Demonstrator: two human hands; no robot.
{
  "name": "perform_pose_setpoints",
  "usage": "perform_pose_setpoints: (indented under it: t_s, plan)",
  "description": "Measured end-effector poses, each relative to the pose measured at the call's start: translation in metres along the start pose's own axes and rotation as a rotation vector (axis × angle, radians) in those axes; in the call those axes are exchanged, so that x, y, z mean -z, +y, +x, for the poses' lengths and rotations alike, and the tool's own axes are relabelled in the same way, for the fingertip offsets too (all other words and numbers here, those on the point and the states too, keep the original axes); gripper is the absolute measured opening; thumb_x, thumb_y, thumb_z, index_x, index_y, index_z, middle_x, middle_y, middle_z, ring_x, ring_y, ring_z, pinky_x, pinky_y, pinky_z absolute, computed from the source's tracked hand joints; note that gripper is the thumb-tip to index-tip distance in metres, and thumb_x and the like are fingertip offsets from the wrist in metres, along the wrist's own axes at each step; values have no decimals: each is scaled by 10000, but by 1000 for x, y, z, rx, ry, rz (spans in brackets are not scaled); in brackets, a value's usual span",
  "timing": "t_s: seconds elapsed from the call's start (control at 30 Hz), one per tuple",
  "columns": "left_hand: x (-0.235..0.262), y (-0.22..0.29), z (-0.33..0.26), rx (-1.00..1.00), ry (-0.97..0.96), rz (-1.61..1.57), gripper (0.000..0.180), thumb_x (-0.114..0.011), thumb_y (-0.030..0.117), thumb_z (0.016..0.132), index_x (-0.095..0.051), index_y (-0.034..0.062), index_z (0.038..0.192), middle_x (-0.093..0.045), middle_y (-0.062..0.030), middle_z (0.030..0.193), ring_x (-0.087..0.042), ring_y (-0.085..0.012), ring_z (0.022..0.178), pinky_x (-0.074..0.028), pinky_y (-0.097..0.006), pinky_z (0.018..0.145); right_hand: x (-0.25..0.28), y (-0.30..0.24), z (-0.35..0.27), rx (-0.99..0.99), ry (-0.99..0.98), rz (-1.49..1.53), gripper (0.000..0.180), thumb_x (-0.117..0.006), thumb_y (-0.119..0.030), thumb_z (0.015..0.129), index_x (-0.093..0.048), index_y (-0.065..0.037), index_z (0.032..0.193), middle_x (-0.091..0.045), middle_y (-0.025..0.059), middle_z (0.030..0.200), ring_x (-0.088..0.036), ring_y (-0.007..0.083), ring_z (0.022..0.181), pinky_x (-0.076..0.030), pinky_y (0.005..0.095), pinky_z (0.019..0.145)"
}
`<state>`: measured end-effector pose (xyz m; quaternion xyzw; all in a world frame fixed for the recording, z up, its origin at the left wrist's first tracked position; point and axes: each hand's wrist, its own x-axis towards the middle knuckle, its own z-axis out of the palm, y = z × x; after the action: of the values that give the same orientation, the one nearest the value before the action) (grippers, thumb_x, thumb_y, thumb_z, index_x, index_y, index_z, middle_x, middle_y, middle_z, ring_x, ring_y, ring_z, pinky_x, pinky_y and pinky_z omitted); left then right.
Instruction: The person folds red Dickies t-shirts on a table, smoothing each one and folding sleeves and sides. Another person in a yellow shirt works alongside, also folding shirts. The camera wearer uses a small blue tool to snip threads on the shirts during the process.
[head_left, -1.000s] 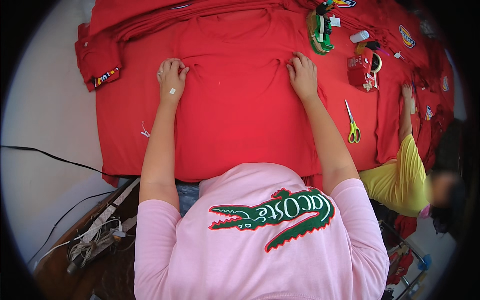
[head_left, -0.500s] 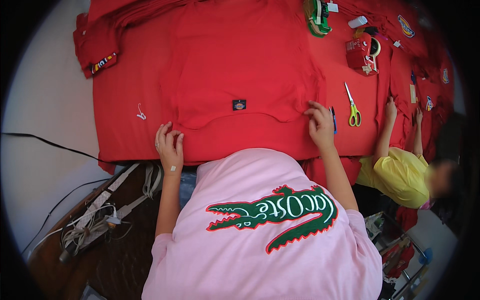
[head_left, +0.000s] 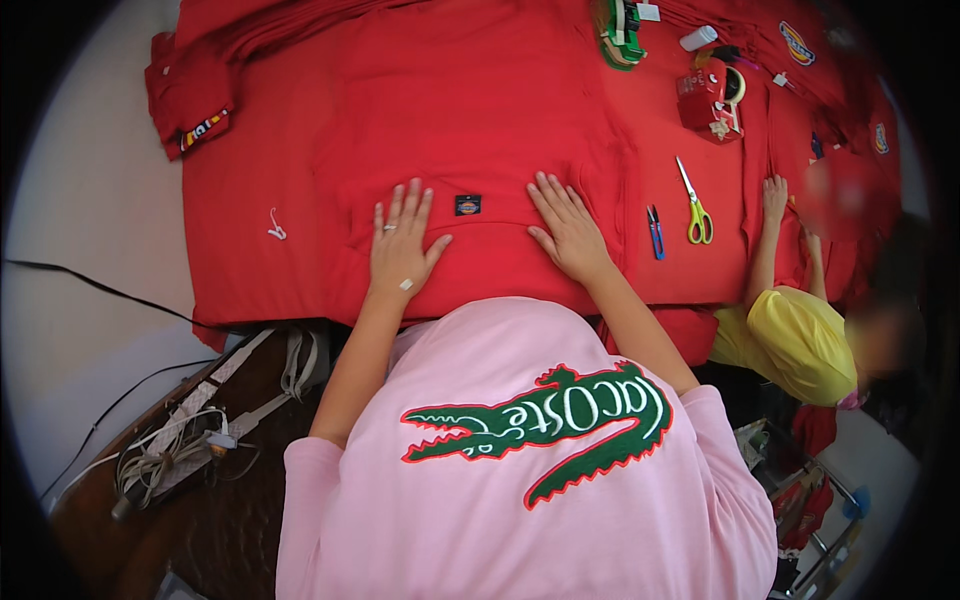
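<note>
A red shirt (head_left: 470,120) lies spread on a table with a red cover, its near edge toward me. A small dark label (head_left: 468,205) shows near that edge. Flat on the cloth to the left of the label rests my left hand (head_left: 405,235), fingers stretched out, a ring on one finger and a small white sticker near the wrist. My right hand (head_left: 570,230) presses flat to the right of the label, its fingers extended too. Neither hand grips anything. Right of the shirt lie blue thread snips (head_left: 655,232) and scissors with yellow-green handles (head_left: 700,215).
Red and green tape dispensers (head_left: 710,100) (head_left: 620,35) and a white bottle (head_left: 698,38) stand at the far right. A white plastic hook (head_left: 276,224) lies on the left. A co-worker in yellow (head_left: 800,345) handles red garments at right. Cables (head_left: 170,460) lie below left.
Both hands have moved inward from the shirt's lower corners and now lie flat beside the label. My fingers, curled before, are stretched out. The snips are now fully in sight.
</note>
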<state>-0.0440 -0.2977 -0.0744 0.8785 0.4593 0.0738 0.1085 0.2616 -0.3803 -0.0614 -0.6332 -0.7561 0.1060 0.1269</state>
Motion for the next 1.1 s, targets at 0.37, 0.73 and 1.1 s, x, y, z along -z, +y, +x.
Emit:
perform_pose_setpoints:
  t_s: [0.37, 0.73, 1.1]
  plan:
    - [10, -2, -8, -10, 76, -73, 738, -723, 377, 934, -459, 83, 1557, -297, -158, 1698, -261, -353, 1574, -186, -560, 1275, 29, 26, -95, -399, 433, 164, 323, -693, -102, 947, -669, -52, 1265, -650, 127, 1283, -620, 309, 1167, -474, 435, 1035]
    - [-35, 122, 113, -735, -38, -182, 359, -758, 217, 815, -664, 81, 1133, -640, -98, 1141, -627, -284, 1061, -481, -443, 952, 35, 37, -83, -652, 237, 273, 306, -866, -239, 803, -672, -48, 944, -572, 97, 890, -621, 279, 811, -511, 407, 729]
    - [84, 47, 281, -264, 268, -339, 279, -654, 85, 887, -669, 103, 1164, -680, -114, 1142, -664, -340, 1075, -525, -482, 903, 26, 26, -88, -755, 373, 298, 318, -871, -234, 788, -636, -44, 886, -572, 91, 871, -601, 285, 737, -490, 427, 694]
